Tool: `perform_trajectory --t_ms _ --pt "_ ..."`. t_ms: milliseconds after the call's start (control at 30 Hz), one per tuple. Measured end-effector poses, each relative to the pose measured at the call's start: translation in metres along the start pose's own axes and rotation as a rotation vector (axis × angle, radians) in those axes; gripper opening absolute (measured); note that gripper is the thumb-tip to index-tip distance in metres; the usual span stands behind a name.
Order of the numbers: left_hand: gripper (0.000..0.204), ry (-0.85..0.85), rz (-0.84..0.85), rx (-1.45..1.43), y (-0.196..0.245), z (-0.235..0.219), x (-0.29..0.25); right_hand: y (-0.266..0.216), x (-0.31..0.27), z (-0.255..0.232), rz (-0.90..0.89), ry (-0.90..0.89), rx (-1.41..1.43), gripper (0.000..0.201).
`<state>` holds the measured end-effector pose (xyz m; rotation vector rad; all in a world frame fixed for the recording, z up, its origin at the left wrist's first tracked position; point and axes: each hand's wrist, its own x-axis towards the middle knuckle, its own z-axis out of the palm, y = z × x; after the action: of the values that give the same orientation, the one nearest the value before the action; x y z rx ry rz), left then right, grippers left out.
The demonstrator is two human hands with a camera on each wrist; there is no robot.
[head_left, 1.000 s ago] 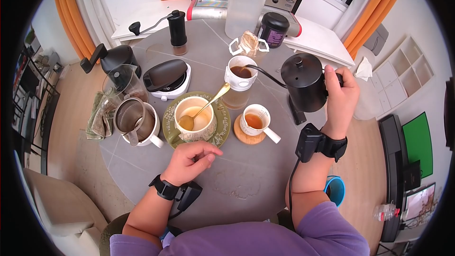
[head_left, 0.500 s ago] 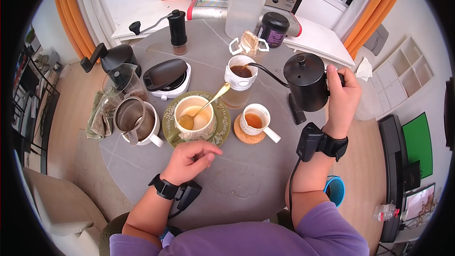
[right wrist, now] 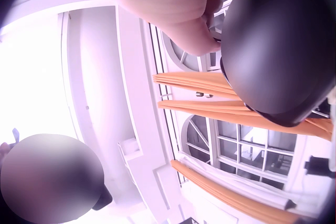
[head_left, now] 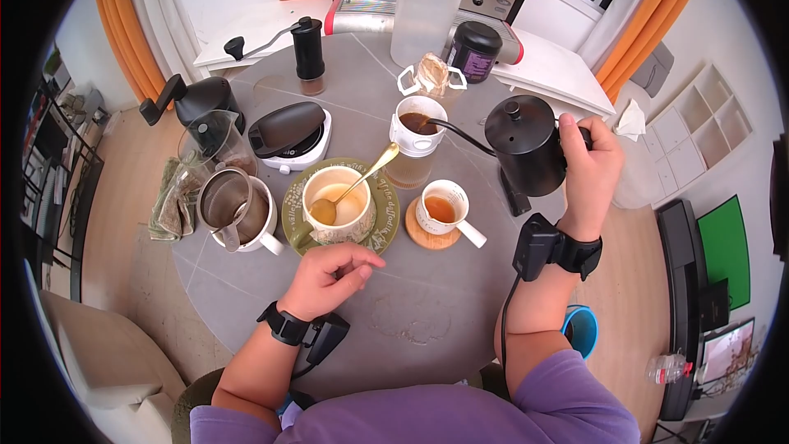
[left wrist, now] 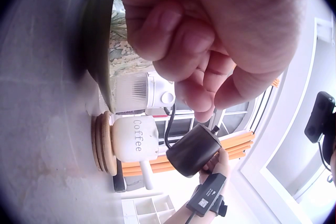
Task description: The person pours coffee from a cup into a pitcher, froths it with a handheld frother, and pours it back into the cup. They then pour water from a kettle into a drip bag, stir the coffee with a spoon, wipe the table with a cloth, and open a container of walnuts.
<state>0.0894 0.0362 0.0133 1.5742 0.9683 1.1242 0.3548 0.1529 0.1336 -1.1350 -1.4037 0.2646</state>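
While the right hand (head_left: 590,160) grips the handle of the black kettle (head_left: 524,148) at 2 o'clock on the tabletop (head_left: 345,345), fingers closed round it, the spout tip sits at the dripper (head_left: 417,138), 1 o'clock. Only the head view shows dark liquid inside the dripper. Left wrist view adds what head hides: the kettle is raised, tilted toward its spout, and the small mug (left wrist: 135,139) reads "Coffee" sideways, on wooden coasters (left wrist: 107,142). Right wrist view gets the kettle's dark body close up, with orange curtains behind. Right elbow bent, forearm angled up toward 1 o'clock. Left hand (head_left: 329,284) at 7 o'clock, palm-side inward, just beside the green plate (head_left: 294,226), fingers loosely curled, holding nothing, index pointing to 3 o'clock.
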Motion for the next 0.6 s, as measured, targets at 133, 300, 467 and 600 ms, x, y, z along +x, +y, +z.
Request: perform_trajectory --t_ms 133,300,467,600 --pt "0.013 -0.003 0.000 0.008 0.0007 -0.0003 -0.0003 0.0045 0.0018 0.0004 0.024 0.035 0.038 0.027" --pt "0.013 0.009 0.014 0.011 -0.0002 0.0013 0.0003 0.0022 0.0011 -0.0006 0.036 0.012 0.036 0.027" --pt "0.013 0.012 0.027 0.024 -0.0021 0.0008 -0.0001 0.0058 0.0025 -0.0014 0.037 0.011 0.063 0.027" --pt "0.013 0.020 0.030 0.000 -0.0028 0.0020 0.0003 0.0044 0.0026 -0.0019 0.038 0.013 0.024 0.028"
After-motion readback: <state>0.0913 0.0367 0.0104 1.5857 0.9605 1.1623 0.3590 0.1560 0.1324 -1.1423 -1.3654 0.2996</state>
